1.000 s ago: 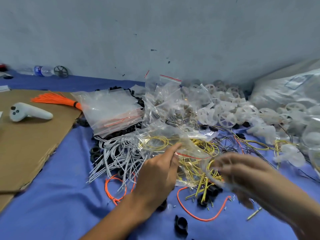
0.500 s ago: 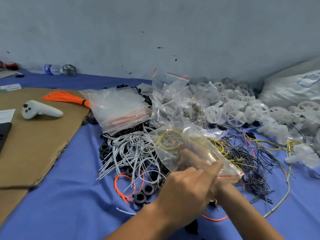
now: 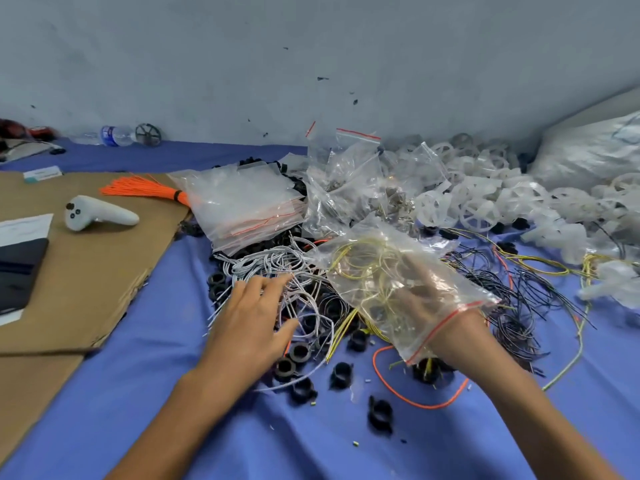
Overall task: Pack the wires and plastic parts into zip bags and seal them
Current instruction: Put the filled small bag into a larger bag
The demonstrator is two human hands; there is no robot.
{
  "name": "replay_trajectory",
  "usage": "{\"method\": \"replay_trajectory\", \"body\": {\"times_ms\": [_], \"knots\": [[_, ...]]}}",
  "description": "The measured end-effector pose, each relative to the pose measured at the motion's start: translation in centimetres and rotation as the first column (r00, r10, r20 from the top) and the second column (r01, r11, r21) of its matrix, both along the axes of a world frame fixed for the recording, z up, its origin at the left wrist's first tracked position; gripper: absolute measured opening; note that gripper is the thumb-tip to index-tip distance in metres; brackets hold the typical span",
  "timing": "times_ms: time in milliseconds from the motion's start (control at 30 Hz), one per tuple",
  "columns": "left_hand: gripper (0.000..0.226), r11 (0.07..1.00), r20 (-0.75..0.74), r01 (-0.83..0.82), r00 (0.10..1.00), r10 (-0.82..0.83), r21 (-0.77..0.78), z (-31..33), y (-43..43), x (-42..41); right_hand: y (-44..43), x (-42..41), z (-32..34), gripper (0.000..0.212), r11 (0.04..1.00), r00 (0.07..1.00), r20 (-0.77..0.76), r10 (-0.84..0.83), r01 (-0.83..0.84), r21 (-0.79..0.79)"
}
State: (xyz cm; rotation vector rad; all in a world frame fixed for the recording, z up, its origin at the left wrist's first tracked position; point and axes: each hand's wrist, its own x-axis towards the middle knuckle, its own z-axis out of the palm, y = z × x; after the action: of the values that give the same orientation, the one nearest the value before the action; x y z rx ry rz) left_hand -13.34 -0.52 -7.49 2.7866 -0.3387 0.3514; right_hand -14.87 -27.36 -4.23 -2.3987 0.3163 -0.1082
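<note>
Filling the clear plastic zip bag with the red strip (image 3: pixel 398 282) seems to be the step in hand. The bag is seen in the middle of the frame, pulled over the right hand (image 3: pixel 420 294) like a glove, with thin yellow wires (image 3: pixel 363 265) inside. Through the plastic, the right fingers look stretched out, though this is blurred. The left hand (image 3: pixel 252 320) is held left of the bag, fingers spread, fingertips at the bent white wires (image 3: pixel 273 265) on the blue counter (image 3: pixel 311 445). A small bunch should be pinched and slid in slowly, so nothing gets snagged on the bag's mouth.
</note>
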Motion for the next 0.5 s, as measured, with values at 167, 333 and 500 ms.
{"method": "replay_trajectory", "body": {"times_ms": [167, 333, 500], "knots": [[0.007, 1.0, 0.042, 0.016, 0.999, -0.017, 0.022, 1.5, -0.1, 1.3, -0.3, -1.1, 0.1, 0.063, 0.917, 0.91, 0.31, 0.274, -0.345, 0.201], [0.003, 0.975, -0.047, 0.008, 0.999, -0.019, -0.222, 2.3, 0.3, 1.4, -0.6, -1.0, 0.3, 0.071, 0.902, 0.902, 0.312, 0.298, -0.373, 0.218], [0.015, 0.843, -0.128, 0.029, 0.985, -0.115, -0.536, 2.2, 0.0, 1.1, -0.2, -0.8, 0.2, 0.071, 0.888, 0.894, 0.323, 0.309, -0.393, 0.239]]}}
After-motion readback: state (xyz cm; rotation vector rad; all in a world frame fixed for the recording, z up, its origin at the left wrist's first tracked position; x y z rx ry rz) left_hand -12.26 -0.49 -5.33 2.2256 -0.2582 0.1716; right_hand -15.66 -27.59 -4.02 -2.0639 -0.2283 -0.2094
